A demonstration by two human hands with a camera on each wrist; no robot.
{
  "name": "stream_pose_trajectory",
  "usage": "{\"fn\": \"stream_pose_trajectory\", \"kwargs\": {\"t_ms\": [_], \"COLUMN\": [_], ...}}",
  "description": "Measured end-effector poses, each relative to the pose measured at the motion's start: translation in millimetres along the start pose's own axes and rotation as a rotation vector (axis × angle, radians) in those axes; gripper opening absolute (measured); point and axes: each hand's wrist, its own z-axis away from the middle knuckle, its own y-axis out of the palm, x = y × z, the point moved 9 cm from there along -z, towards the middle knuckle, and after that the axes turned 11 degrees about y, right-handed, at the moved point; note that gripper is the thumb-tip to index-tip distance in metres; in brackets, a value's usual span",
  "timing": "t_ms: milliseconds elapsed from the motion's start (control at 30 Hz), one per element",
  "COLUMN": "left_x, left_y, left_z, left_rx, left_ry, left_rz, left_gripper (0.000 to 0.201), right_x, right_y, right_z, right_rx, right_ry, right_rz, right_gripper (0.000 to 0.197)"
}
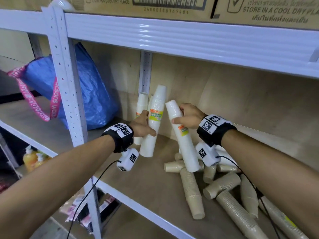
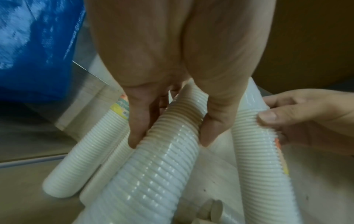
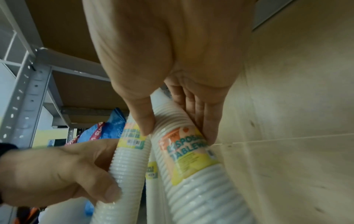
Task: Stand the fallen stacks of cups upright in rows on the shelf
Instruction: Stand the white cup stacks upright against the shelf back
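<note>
My left hand (image 1: pixel 148 124) grips a white stack of cups (image 1: pixel 154 121) with a yellow label, held nearly upright at the back left of the shelf (image 1: pixel 155 188). Its thumb and fingers (image 2: pixel 134 136) curl round that stack (image 2: pixel 162 159). My right hand (image 1: pixel 179 114) grips a second white stack (image 1: pixel 186 145) near its top, tilted with the top leaning left and the base low over the fallen cups. The right thumb and fingers (image 3: pixel 145 121) pinch it above the label (image 3: pixel 189 153). Another white stack (image 1: pixel 142 104) stands behind in the corner. Several beige stacks (image 1: pixel 193 192) lie fallen at the right.
A blue bag (image 1: pixel 93 94) with pink straps sits left of the white upright post (image 1: pixel 69 94). The upper shelf beam (image 1: pixel 189 37) hangs low overhead, with cardboard boxes (image 1: pixel 172 4) on it. Bare board shows at the shelf's front left. Yellow bottles (image 1: pixel 32 159) stand on a lower shelf.
</note>
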Motion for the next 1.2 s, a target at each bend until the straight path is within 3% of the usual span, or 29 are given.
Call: {"fn": "stream_pose_trajectory", "kwargs": {"t_ms": [333,533,767,1200], "left_x": [24.4,48.3,78.9,105.7], "left_y": [-34.5,-32.6,-27.6,-22.7], "left_z": [-6.6,-8.6,-10.9,-18.2], "left_rx": [-0.142,-0.151,-0.17,-0.162], "left_ry": [-0.01,-0.043,-0.102,-0.141], "left_rz": [0.081,0.021,-0.005,-0.054], "left_gripper": [0.084,0.072,0.081,0.073], "right_x": [38.2,42.0,38.8,40.0], "right_y": [-17.1,14.4,50.6,88.2], "right_z": [-25.4,-37.4,-53.8,-68.9], "right_rx": [-0.142,-0.125,-0.073,-0.015], "right_ry": [0.004,0.023,0.06,0.078], "right_rz": [-0.205,-0.361,-0.415,-0.484], "right_gripper": [0.037,0.035,0.039,0.043]}}
